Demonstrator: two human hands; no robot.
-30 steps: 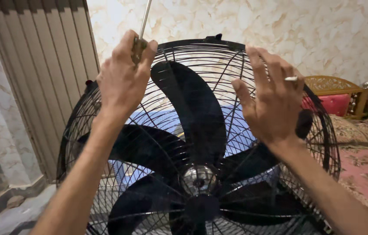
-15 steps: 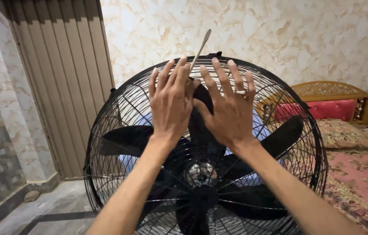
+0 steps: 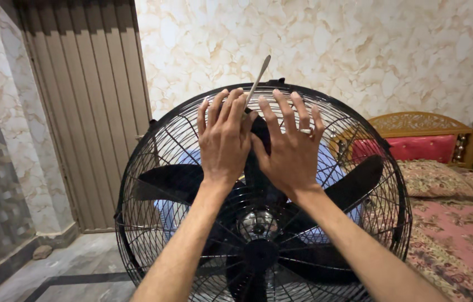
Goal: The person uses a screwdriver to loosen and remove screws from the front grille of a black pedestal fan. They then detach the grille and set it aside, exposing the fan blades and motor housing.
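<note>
Black wire fan guard [image 3: 152,168] under left hand [image 3: 226,140], right hand [image 3: 289,148], thin metal tool [image 3: 257,78] between.

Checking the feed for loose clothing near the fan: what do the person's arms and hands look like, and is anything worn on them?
Both forearms are bare as far as the frame shows: no sleeves, gloves, watch or bracelets in view. The left hand wears nothing visible. The right hand has one silver-coloured ring on a finger. The fingers are slim, with short nails.
</note>
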